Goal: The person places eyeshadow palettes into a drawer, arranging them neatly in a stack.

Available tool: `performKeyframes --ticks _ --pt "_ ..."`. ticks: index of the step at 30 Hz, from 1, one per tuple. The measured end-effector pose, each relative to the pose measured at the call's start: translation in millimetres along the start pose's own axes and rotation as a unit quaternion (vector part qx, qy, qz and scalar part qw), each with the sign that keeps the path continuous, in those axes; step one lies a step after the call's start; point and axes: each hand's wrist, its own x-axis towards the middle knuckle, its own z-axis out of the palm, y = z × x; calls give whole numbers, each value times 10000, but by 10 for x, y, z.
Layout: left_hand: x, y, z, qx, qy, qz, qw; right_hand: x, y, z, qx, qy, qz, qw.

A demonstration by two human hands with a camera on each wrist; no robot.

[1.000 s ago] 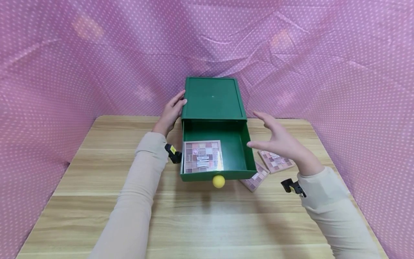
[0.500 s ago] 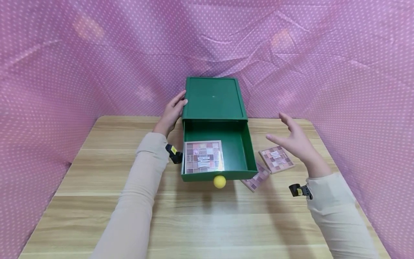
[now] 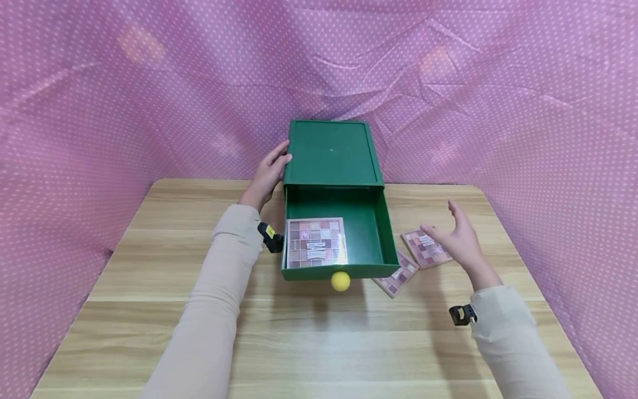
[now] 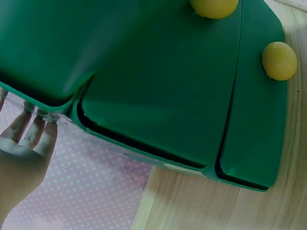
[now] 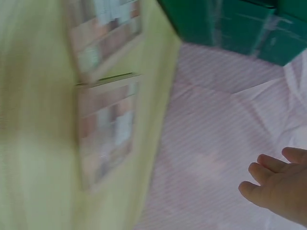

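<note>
A green drawer cabinet (image 3: pixel 333 152) stands at the back of the table, its top drawer (image 3: pixel 366 235) pulled out. Inside the drawer, on its left, lies a makeup palette (image 3: pixel 315 244) with a grid of coloured squares. My left hand (image 3: pixel 264 176) rests with extended fingers along the cabinet's left side; the left wrist view shows its fingertips (image 4: pixel 48 127) at that side wall. To the right of the drawer, my right hand (image 3: pixel 463 244) is spread and holds nothing, near a palette (image 3: pixel 425 252) on the table. Another palette (image 3: pixel 396 279) lies partly hidden beneath the drawer's front corner.
A yellow ball knob (image 3: pixel 340 281) sticks out from the drawer front. Lower drawers with yellow knobs (image 4: pixel 279 61) appear in the left wrist view. Pink dotted cloth (image 3: pixel 224 100) hangs behind and at both sides of the wooden table (image 3: pixel 164 266).
My right hand has moved away from the drawer, to the right and nearer to me, over beside the loose palettes. The left hand stays on the cabinet's side.
</note>
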Motion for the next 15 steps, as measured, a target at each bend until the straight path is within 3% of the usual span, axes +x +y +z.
performKeyframes --ticks 15 --pt "-21 3 12 5 26 3 10000 -150 647 164 -570 144 468 9972"
